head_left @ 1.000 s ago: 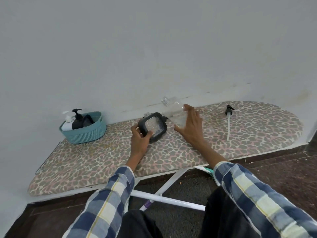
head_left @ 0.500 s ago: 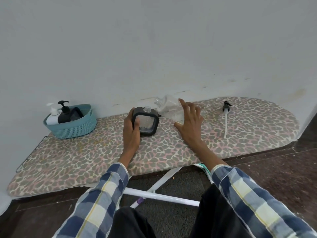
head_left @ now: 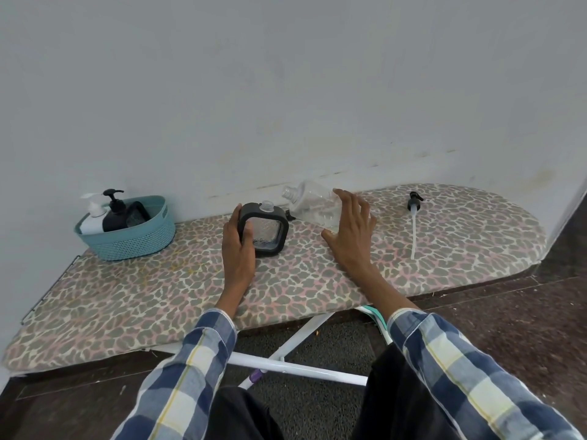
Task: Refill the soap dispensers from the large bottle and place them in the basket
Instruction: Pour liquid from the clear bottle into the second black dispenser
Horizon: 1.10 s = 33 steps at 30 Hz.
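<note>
Left hand (head_left: 238,246) curled round the left edge of the dispenser (head_left: 263,231), thumb on its clear front; grip pressed on the black frame, neck open and uncapped at the top, base standing on the surface (head_left: 190,290). Right hand (head_left: 349,236) with fingers spread over the clear bottle (head_left: 313,206), which lies tilted, open mouth pointing left toward the dispenser's neck; whether the fingers truly clasp it or only rest on it cannot be told. Pump (head_left: 413,217) lying well apart to the right, tube toward the near edge. Basket (head_left: 127,239) far left, already holding a white and a black dispenser.

Likely risks: narrow neck against a wide pour, so spill onto the padded cover if the mouths misalign; soft cover letting the dispenser rock if the left grip loosens; slick bottle sliding under a loose right hand; pump forgotten before basketing.
</note>
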Each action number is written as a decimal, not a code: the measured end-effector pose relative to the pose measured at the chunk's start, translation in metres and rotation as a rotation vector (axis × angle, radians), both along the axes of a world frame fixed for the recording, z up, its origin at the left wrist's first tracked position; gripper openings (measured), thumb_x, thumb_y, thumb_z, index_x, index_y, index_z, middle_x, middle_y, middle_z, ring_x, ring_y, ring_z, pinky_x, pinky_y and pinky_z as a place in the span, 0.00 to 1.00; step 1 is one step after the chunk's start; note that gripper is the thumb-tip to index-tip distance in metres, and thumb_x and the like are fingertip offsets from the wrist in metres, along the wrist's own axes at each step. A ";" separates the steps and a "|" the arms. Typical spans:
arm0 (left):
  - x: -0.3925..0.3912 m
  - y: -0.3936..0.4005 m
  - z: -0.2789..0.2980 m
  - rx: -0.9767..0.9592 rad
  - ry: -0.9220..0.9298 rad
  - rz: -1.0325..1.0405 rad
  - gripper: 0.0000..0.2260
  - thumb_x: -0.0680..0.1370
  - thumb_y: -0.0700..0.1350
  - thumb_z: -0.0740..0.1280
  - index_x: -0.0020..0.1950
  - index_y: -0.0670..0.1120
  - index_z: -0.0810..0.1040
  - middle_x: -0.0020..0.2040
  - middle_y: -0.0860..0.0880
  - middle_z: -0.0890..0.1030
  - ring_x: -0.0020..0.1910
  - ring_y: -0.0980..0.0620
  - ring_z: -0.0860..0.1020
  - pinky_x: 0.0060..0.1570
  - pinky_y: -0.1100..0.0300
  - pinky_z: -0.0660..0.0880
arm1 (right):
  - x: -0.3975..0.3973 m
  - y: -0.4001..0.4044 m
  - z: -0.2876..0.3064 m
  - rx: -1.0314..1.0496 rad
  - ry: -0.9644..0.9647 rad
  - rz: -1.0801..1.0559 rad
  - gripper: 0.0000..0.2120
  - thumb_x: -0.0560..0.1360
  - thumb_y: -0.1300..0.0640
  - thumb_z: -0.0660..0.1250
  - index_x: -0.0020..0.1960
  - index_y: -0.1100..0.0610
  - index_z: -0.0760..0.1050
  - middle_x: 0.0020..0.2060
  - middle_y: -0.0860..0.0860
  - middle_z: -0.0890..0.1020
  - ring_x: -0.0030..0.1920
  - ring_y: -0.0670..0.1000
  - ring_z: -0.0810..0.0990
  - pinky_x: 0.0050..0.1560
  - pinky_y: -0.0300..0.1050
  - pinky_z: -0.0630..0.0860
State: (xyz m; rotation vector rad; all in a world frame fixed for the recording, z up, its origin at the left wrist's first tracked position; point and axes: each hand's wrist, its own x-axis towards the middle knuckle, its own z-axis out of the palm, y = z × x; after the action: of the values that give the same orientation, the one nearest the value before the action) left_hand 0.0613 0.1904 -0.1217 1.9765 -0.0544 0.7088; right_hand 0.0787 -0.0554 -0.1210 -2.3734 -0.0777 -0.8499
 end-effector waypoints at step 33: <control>0.006 0.003 -0.010 0.047 0.000 0.028 0.25 0.87 0.67 0.54 0.83 0.63 0.65 0.77 0.45 0.71 0.79 0.42 0.68 0.76 0.38 0.68 | 0.003 -0.001 -0.004 -0.044 -0.116 0.014 0.46 0.69 0.61 0.80 0.81 0.43 0.62 0.79 0.49 0.66 0.81 0.56 0.59 0.75 0.71 0.62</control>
State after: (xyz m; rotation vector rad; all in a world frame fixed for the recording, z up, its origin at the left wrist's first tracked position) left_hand 0.0675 0.1937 -0.1315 2.0258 -0.0440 0.7310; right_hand 0.0813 -0.0562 -0.1252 -2.3596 -0.1608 -0.9885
